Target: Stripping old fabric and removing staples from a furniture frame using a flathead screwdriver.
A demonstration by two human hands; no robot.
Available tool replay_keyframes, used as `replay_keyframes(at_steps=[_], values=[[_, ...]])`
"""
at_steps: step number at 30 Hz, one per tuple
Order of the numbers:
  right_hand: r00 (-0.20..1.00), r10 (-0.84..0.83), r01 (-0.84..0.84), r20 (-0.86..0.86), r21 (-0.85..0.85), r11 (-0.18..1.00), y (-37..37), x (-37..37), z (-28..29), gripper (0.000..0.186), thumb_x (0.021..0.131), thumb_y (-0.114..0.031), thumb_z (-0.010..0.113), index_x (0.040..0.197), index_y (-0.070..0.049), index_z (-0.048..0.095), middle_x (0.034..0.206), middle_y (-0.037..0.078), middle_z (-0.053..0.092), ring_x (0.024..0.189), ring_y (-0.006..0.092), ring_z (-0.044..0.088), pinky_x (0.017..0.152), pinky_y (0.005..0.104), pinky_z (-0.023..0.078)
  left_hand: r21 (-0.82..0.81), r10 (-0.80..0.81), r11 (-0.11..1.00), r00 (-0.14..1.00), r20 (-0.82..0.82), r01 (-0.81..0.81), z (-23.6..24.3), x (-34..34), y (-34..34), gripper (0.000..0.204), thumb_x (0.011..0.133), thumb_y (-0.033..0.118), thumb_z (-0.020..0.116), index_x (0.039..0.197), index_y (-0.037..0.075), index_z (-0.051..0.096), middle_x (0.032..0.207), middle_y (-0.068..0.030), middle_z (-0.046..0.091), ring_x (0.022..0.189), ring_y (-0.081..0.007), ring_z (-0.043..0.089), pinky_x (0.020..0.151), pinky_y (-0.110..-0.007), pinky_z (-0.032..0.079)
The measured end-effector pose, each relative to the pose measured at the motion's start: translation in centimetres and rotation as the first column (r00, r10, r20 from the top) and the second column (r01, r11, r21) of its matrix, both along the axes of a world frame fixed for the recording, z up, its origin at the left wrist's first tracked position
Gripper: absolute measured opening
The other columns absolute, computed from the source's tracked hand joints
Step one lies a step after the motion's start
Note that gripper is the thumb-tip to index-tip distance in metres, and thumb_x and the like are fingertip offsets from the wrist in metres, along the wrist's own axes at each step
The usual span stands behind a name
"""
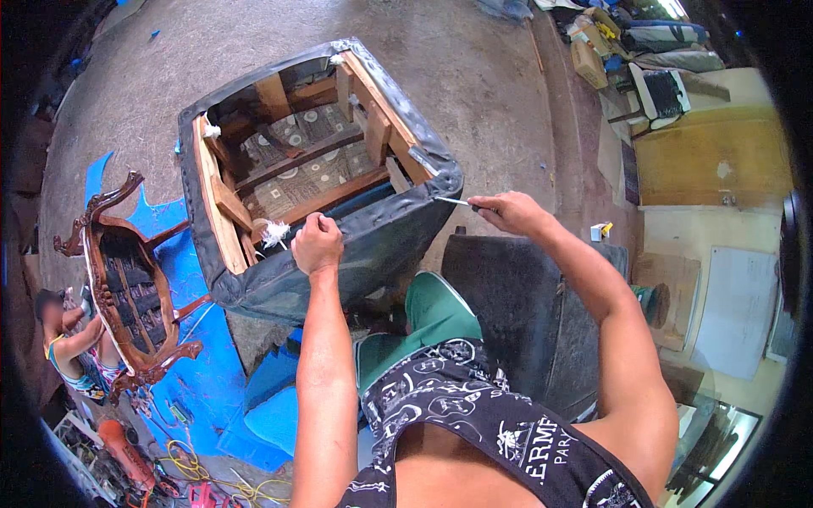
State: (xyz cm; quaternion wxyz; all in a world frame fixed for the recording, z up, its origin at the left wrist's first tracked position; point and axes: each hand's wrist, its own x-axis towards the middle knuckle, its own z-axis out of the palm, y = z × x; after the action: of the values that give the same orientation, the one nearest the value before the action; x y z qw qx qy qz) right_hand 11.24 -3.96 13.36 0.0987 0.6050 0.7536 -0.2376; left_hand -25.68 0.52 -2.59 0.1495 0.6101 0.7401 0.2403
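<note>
An upturned upholstered seat frame (pixel 398 229) has dark covering, exposed wooden rails (pixel 216 203) and patterned fabric (pixel 292 144) inside. My left hand (pixel 318 245) is closed at the near side of the frame, beside a tuft of white fibre (pixel 275 234); what its fingers grip, if anything, I cannot make out. My right hand (pixel 508 212) grips a thin metal tool (pixel 454 201), whose tip reaches the covering near the right corner.
A co-worker (pixel 72 347) sits at left by a carved wooden chair frame (pixel 114 288) over blue sheeting (pixel 182 262). A dark padded piece (pixel 508 279) stands at right. Cords (pixel 199 466) lie low left; boards (pixel 682 152) and rolls (pixel 652 38) line the right side.
</note>
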Motion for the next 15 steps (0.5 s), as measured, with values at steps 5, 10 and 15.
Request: replay_keyframes(at_steps=[5, 10, 15], values=[[0.994, 0.102, -0.102, -0.038, -0.007, 0.995, 1.1, 1.4, -0.3, 0.035, 0.096, -0.025, 0.059, 0.13, -0.018, 0.065, 0.101, 0.016, 0.073, 0.091, 0.0378, 0.069, 0.082, 0.0484, 0.054, 0.019, -0.005, 1.0, 1.0, -0.005, 0.005, -0.2, 0.1, 0.0, 0.019, 0.091, 0.029, 0.057, 0.092, 0.015, 0.069, 0.08, -0.0169, 0.071, 0.077, -0.0392, 0.068, 0.07, -0.052, 0.053], [0.983, 0.078, -0.084, -0.166, -0.029, 0.996, 1.5, 2.3, -0.9, 0.034, 0.097, -0.023, 0.06, 0.13, -0.017, 0.066, 0.104, 0.016, 0.073, 0.092, 0.0381, 0.069, 0.082, 0.0481, 0.055, 0.002, -0.004, 1.0, 1.0, -0.027, 0.004, -0.3, 0.2, 0.0, 0.018, 0.091, 0.029, 0.057, 0.093, 0.015, 0.069, 0.08, -0.017, 0.071, 0.077, -0.0395, 0.068, 0.07, -0.051, 0.053], [0.975, 0.016, -0.024, -0.222, -0.032, 0.999, 0.6, 3.0, -1.7, 0.034, 0.097, -0.025, 0.06, 0.13, -0.019, 0.066, 0.104, 0.016, 0.073, 0.094, 0.0377, 0.069, 0.081, 0.0482, 0.055, -0.022, 0.022, 1.0, 0.999, -0.026, -0.022, -0.4, 0.4, 0.0, 0.019, 0.092, 0.03, 0.057, 0.094, 0.015, 0.069, 0.08, -0.0169, 0.071, 0.077, -0.0394, 0.068, 0.07, -0.052, 0.052]])
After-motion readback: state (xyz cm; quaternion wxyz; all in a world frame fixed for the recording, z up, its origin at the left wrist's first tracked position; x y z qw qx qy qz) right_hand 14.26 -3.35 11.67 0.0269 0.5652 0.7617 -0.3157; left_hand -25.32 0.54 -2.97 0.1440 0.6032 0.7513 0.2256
